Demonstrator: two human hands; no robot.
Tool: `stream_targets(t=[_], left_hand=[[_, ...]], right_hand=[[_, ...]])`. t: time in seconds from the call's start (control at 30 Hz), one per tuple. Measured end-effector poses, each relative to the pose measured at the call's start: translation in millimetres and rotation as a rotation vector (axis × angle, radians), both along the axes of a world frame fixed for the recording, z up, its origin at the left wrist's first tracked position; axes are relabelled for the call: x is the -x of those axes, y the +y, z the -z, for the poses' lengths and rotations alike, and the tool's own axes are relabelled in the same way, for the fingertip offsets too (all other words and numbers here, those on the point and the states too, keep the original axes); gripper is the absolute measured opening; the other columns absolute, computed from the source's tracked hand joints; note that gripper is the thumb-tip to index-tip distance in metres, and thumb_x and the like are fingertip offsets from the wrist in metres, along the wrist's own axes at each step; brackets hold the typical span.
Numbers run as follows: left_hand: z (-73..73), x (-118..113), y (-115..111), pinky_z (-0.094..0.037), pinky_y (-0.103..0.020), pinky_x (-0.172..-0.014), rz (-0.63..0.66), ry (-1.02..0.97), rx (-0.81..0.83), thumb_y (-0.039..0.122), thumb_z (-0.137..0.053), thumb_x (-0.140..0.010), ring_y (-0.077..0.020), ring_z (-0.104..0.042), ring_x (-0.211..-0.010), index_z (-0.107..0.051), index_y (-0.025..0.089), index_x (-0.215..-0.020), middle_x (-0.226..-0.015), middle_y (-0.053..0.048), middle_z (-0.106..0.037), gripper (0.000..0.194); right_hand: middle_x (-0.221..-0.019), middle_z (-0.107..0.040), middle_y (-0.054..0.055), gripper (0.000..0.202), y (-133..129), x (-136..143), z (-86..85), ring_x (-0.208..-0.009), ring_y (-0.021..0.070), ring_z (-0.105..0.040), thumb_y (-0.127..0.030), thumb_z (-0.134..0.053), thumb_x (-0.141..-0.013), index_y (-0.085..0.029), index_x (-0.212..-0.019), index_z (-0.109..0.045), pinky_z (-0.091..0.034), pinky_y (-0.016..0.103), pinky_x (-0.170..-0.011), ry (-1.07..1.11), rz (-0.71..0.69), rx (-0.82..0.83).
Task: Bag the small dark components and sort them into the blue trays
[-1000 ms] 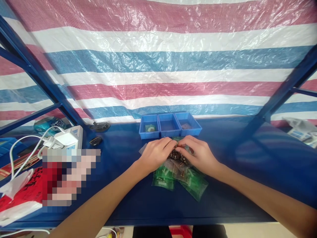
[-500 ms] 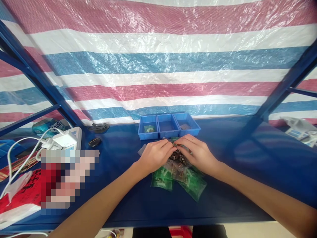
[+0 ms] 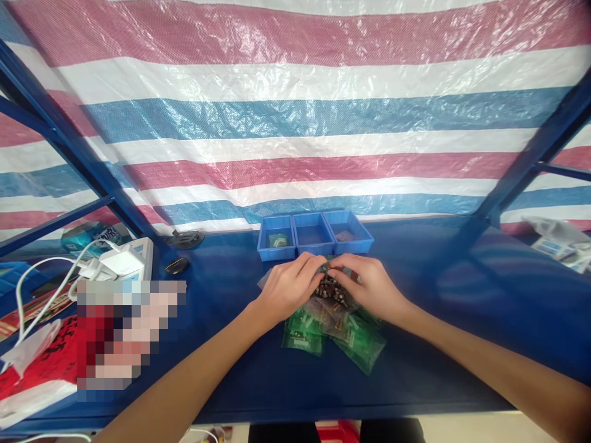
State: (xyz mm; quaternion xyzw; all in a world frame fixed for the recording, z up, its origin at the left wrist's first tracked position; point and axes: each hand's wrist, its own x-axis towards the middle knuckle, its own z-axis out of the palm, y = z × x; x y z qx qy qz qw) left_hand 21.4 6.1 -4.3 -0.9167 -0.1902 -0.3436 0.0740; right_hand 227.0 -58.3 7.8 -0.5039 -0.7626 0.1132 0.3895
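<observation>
My left hand (image 3: 292, 288) and my right hand (image 3: 367, 284) meet over a pile of small plastic bags. Both have thumb and fingers pinched together at the upper edge of a clear bag of small dark and light parts (image 3: 331, 291). Part of that bag is hidden by my fingers. Beneath it lie a green bag (image 3: 302, 335) on the left, another green bag (image 3: 360, 344) on the right, and a clear bag with brownish parts (image 3: 335, 323) between them. Just beyond my hands stand three joined blue bins (image 3: 314, 237).
The left bin holds green packets (image 3: 278, 240); the right one holds something pale (image 3: 345, 236). At left on the blue table (image 3: 258, 387) are a black mouse (image 3: 177, 266), white chargers with cables (image 3: 122, 261) and a red bag (image 3: 46, 357). Blue frame posts (image 3: 530, 154) rise at both sides.
My fingertips have shifted slightly at the top of the clear bag, and a bit more of its dark parts shows between my hands. The bags below stay put.
</observation>
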Motion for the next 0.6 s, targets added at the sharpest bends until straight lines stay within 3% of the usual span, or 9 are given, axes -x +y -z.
stream_targets(t=[0.13,0.3,0.4,0.6], left_hand=[[0.6,-1.2,-4.4,-0.051,-0.023,-0.060,0.004,0.009,0.005,0.025,-0.043,-0.106,-0.0135,-0.068,-0.074,-0.058,0.018,-0.110,-0.103,-0.005,-0.070,0.017],[3.7,-0.6,-3.2,-0.050,-0.024,-0.062,0.001,-0.009,0.091,0.030,-0.046,-0.106,-0.0147,-0.068,-0.077,-0.060,0.018,-0.114,-0.101,-0.004,-0.071,0.020],[6.1,-1.7,-1.5,-0.048,-0.024,-0.063,0.006,-0.041,0.248,0.033,-0.046,-0.106,-0.0144,-0.067,-0.077,-0.063,0.019,-0.111,-0.098,-0.003,-0.071,0.022],[2.0,-5.7,-2.4,-0.045,-0.025,-0.066,0.021,-0.127,0.554,0.034,-0.049,-0.105,-0.0149,-0.064,-0.078,-0.066,0.020,-0.102,-0.090,-0.001,-0.069,0.022]], right_hand=[[-0.086,-0.072,0.003,0.016,-3.6,5.2,-0.6,-0.069,0.0171,-0.063,-0.027,-0.056,-0.100,-0.021,-0.093,-0.070,-0.047,0.028,-0.057,0.023,-0.022,0.035],[-0.087,-0.070,0.006,0.020,-2.2,4.6,3.2,-0.078,0.0197,-0.065,-0.025,-0.050,-0.103,-0.020,-0.095,-0.067,-0.049,0.031,-0.066,-0.095,-0.026,-0.088],[-0.094,-0.069,0.008,0.024,-1.0,0.6,5.0,-0.087,0.0221,-0.065,-0.024,-0.043,-0.105,-0.020,-0.098,-0.065,-0.051,0.034,-0.075,-0.198,-0.039,-0.146],[-0.100,-0.070,0.009,0.023,-0.4,-1.9,7.4,-0.089,0.0222,-0.067,-0.023,-0.040,-0.105,-0.019,-0.108,-0.063,-0.054,0.035,-0.074,-0.285,-0.037,-0.170]])
